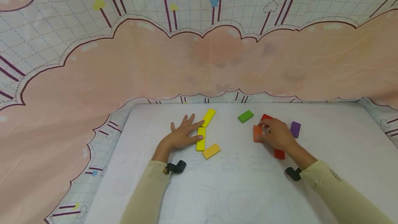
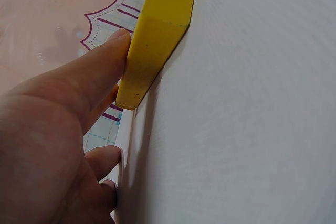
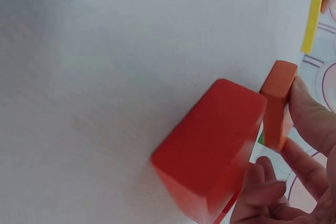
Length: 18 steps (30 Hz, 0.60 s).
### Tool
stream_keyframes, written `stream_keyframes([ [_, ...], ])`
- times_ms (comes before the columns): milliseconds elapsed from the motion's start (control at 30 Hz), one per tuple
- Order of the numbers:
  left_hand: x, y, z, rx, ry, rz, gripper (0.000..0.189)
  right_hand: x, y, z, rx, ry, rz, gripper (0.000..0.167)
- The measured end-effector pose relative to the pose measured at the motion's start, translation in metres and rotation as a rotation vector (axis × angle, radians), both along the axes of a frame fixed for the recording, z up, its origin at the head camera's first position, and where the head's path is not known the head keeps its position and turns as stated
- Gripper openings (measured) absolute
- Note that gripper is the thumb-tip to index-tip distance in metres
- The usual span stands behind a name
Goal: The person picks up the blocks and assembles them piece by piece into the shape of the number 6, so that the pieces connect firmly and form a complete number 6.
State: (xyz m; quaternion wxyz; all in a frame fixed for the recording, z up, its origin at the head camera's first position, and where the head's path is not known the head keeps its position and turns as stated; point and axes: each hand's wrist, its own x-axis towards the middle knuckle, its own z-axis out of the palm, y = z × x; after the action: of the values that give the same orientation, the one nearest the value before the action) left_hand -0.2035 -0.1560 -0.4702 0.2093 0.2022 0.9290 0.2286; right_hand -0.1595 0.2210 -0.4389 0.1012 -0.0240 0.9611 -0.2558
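Observation:
My left hand (image 1: pixel 182 136) spreads its fingers at the left of two yellow blocks that meet end to end. Its thumb (image 2: pixel 118 51) touches the lower yellow block (image 1: pixel 201 144); the index fingertip reaches the near end of the upper yellow block (image 1: pixel 209 116). On the right, my right hand (image 1: pixel 276 134) pinches an orange block (image 1: pixel 257 134) between thumb and index finger, while the other fingers curl in. Under and around that hand are red blocks: one (image 1: pixel 266 117) peeks out behind it, another (image 1: pixel 279 154) in front, both partly hidden in the head view.
An amber block (image 1: pixel 211 151) lies slanted near the lower yellow one. A green block (image 1: pixel 245 116) sits farther back, between the hands. Right of the right hand is a purple block (image 1: pixel 295 129). The white tabletop (image 1: pixel 236 189) ends at a patterned cloth (image 1: pixel 199 68) behind.

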Motion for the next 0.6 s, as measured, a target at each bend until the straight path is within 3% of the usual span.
stream_keyframes([
  [600,0.002,0.000,0.003,0.004,0.001,0.000,0.070,0.015,-0.011,-0.004,-0.243,0.008,-0.016,0.041],
])
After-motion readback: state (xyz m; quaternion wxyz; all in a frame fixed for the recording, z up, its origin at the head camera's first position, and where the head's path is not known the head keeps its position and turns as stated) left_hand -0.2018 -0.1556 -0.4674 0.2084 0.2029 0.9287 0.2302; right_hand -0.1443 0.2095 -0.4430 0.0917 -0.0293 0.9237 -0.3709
